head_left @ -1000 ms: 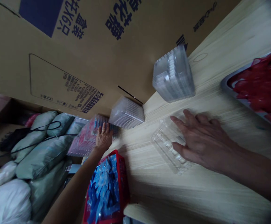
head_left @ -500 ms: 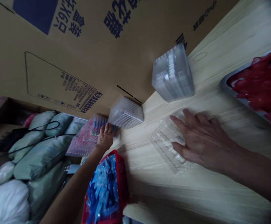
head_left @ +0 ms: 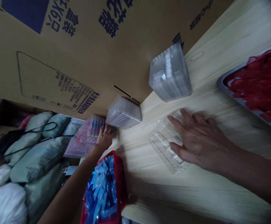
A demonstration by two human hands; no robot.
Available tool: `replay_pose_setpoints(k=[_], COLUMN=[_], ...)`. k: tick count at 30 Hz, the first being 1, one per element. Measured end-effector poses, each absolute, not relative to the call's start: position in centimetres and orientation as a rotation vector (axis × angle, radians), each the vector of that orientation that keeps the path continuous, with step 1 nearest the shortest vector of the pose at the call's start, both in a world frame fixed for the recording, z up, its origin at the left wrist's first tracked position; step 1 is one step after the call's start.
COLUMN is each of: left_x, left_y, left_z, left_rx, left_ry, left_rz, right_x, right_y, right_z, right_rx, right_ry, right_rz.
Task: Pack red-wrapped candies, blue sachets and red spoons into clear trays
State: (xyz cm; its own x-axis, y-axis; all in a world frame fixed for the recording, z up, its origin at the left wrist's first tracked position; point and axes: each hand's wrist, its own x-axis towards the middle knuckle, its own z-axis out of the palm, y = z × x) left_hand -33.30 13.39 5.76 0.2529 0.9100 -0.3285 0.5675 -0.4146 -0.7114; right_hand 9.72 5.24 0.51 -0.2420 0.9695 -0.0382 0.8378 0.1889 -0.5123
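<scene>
My right hand (head_left: 197,137) rests with fingers spread over a clear plastic tray (head_left: 164,146) that lies flat on the wooden table (head_left: 147,183). Part of the tray is hidden under the palm. My left hand (head_left: 105,136), a ring on one finger, reaches to the far left edge of the table. It is at a pile of filled packs (head_left: 85,135) in pink and blue, its fingers apart; whether they press on a pack I cannot tell. Just beyond that hand is a stack of clear plastic trays (head_left: 123,112). Another stack of clear lids or trays (head_left: 170,74) stands farther right.
A large printed cardboard box (head_left: 84,59) walls off the back. A red basket (head_left: 121,183) of blue wrapped pieces sits at the near left, and a grey tray (head_left: 229,76) of red wrapped pieces at the right. Stuffed bags (head_left: 38,158) fill the left side.
The whole view has shifted slightly, so things sit a little farther left. Both hands keep nearly the same places, the right on the tray, the left by the packs.
</scene>
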Motion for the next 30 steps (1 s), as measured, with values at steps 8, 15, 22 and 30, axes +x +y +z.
replay_pose_setpoints(k=[8, 15, 22, 30], left_x=[-33.0, -33.5, -33.5, -33.3], left_y=[13.7, 13.8, 13.9, 14.0], left_z=[6.6, 7.0, 7.1, 6.6], left_rx=[-2.103, -2.073, -2.094, -2.092], left_ry=[-1.341, -1.267, -1.286, -1.275], left_rz=[1.027, 1.043, 1.021, 1.036], right_x=[9.6, 9.7, 9.7, 9.5], right_y=[5.2, 5.3, 5.3, 5.1], right_z=[-0.1, 0.2, 0.2, -0.7], right_rx=[-1.704, -1.721, -1.711, -1.678], right_ry=[-2.184, -2.209, -2.21, -2.165], right_rz=[0.577, 0.594, 0.592, 0.538])
